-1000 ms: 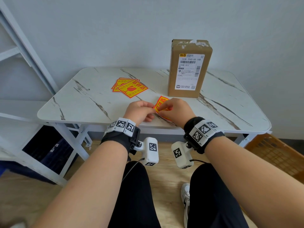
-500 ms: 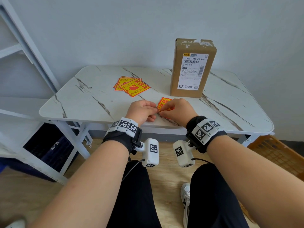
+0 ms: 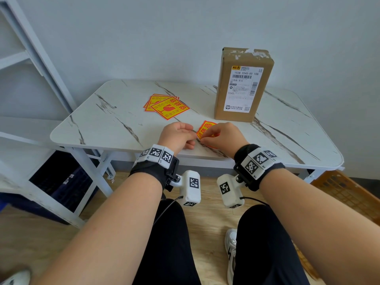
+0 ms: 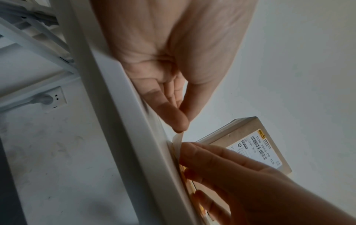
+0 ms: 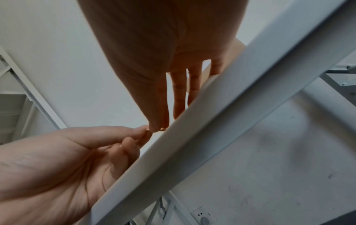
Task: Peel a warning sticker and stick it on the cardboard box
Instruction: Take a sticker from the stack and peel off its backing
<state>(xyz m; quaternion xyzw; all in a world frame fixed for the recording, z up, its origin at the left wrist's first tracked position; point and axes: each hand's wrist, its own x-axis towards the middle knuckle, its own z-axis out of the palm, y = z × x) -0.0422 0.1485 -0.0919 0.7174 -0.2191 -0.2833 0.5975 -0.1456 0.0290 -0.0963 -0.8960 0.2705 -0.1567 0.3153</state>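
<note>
Two hands [image 3: 177, 135] [image 3: 223, 135] pinch one glossy square sticker [image 3: 205, 129] on marble-patterned table [image 3: 107, 128].

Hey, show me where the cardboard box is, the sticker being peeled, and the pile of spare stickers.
cardboard box [image 3: 223, 95]: head view, bare brown front left of the label.
sticker being peeled [image 3: 205, 128]: head view, its orange face between the hands.
pile of spare stickers [image 3: 169, 108]: head view, top sticker's middle.

Marble-look, cardboard and glossy paper

The table [image 3: 115, 122] is showing a smooth white marble-patterned top; the cardboard box [image 3: 221, 95] is looking matt brown with a white paper label, and the warning sticker [image 3: 205, 128] is gleaming slightly, glossy orange-yellow paper.
</note>
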